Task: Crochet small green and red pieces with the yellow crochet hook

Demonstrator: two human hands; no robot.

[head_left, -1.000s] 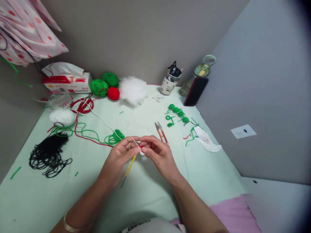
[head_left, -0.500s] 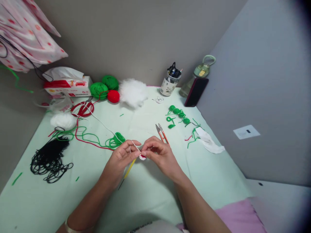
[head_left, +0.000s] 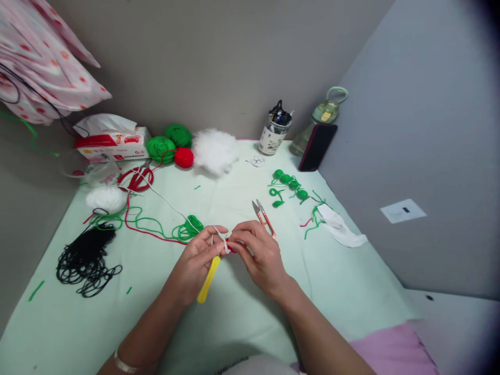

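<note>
Between the fingertips of both hands is a small red and white crochet piece [head_left: 226,247]. My left hand [head_left: 197,263] is closed on its left edge, with a strand of white yarn [head_left: 172,205] running over the fingers. From under the left thumb, the yellow handle of a crochet hook [head_left: 209,281] slants down; the hook's tip is hidden. My right hand [head_left: 261,255] pinches the red side of the piece with thumb and fingertips. Orange-handled thread snips [head_left: 264,217] lie just beyond the right hand. A loose green yarn bundle [head_left: 191,225] lies past the left fingers.
Black yarn [head_left: 86,260], a white yarn ball [head_left: 106,199] and red scissors [head_left: 136,178] lie leftward. Behind are a tissue box [head_left: 117,147], green yarn balls [head_left: 161,149], white stuffing [head_left: 216,151], a pen cup [head_left: 271,138] and a phone [head_left: 318,147]. Small green pieces [head_left: 294,184] lie right.
The hook's yellow handle has turned and now shows its broad face below the left hand. The crochet piece has been turned between the fingers. The view has shifted slightly.
</note>
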